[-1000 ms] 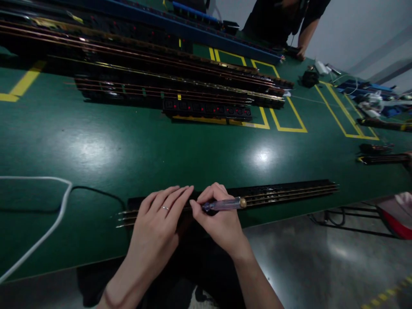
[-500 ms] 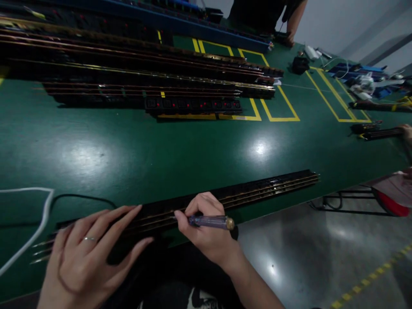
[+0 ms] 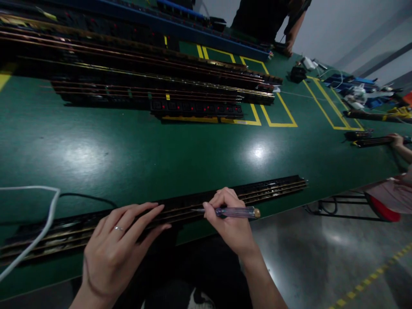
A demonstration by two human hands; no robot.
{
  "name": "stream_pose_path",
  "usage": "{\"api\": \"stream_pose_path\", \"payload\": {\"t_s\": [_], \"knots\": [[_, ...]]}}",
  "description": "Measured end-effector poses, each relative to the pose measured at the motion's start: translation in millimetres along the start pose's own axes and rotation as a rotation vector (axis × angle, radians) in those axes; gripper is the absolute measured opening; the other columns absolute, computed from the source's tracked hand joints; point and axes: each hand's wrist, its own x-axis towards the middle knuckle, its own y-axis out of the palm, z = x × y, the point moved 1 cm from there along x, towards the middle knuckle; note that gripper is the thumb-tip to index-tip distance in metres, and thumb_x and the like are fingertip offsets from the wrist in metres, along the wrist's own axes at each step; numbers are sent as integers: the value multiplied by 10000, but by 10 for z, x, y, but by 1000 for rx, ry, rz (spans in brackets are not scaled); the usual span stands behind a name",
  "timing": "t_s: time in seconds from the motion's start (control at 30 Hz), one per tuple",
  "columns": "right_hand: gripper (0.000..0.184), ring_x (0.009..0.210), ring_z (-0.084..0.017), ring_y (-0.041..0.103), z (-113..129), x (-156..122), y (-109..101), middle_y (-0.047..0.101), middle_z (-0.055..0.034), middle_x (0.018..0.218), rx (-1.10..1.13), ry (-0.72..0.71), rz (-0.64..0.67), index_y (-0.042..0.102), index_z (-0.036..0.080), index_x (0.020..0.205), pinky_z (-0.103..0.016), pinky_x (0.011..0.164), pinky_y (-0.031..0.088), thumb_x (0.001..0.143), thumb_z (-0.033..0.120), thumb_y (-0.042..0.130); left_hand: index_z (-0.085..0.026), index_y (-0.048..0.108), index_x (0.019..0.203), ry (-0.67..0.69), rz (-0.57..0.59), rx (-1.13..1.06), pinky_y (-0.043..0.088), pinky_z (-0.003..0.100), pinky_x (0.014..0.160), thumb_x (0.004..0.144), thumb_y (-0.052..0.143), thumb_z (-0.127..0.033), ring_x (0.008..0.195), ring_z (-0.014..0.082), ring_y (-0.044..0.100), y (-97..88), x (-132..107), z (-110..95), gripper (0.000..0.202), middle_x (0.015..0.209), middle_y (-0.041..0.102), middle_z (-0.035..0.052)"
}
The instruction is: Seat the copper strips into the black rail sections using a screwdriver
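A long black strip (image 3: pixel 273 189) with several thin brass-coloured rods along it lies near the front edge of the green table. My left hand (image 3: pixel 119 244), a ring on one finger, rests over the strip with its fingers stretched out and thumb apart. In my right hand (image 3: pixel 230 227) is a screwdriver (image 3: pixel 238 212) with a see-through purplish handle, held between thumb and fingers. Its thin shaft points left, low over the rods; whether the tip touches them I cannot tell. Beneath my left hand, part of the strip is hidden.
A white cable (image 3: pixel 48 223) crosses the strip's left part. Farther back lie dark socket strips (image 3: pixel 196 108) with red dots, long rods (image 3: pixel 144 73) and a blue rail (image 3: pixel 193 30). One person's arm (image 3: pixel 293 36) is across the table; another person's hand (image 3: pixel 396 140) is at right.
Both hands have moved right along the strip, the screwdriver travelling with my right hand. More of the strip now shows to the left of my left hand. The view has shifted slightly.
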Motion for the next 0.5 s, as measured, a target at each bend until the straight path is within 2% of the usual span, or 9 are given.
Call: {"api": "stream_pose_path", "payload": {"t_s": [0.1,0.17,0.23,0.3,0.4,0.5], "knots": [[283,768,-116,535,0,17,5,589,1,705,-15,-3,14,527,178,680,-291,817,445,892,334,629,-327,592,1277,-49,27,80,452,417,852,887,668,-327,1013,247,614,-116,-111,210,397,1197,681,6],[282,756,-112,533,32,33,44,589,9,693,-41,-21,37,531,177,673,-294,827,432,879,330,646,-310,589,1282,-51,62,101,441,454,874,902,632,-412,1038,276,607,-151,-113,223,396,1210,673,25],[291,748,-108,529,67,46,82,586,13,683,-72,-33,34,526,175,666,-293,829,420,879,334,645,-282,571,1311,1,92,67,435,469,899,896,608,-502,1060,289,599,-126,-48,111,470,1226,664,44],[296,759,-109,532,87,49,103,590,9,696,-94,-37,28,528,175,671,-289,822,415,883,348,639,-262,535,1360,65,120,17,430,457,928,905,589,-509,1099,283,583,-50,60,-82,521,1269,643,49],[285,783,-111,539,81,29,96,591,6,715,-96,-51,48,534,177,684,-283,822,422,882,351,642,-267,535,1371,99,105,-15,418,419,925,936,573,-359,1121,261,568,76,201,-334,446,1277,639,28],[267,780,-107,539,36,-3,53,580,11,703,-51,-75,54,523,179,687,-281,834,439,881,325,635,-313,574,1338,83,56,-50,409,398,869,922,596,-274,1059,245,583,139,192,-345,418,1209,668,1]]}}
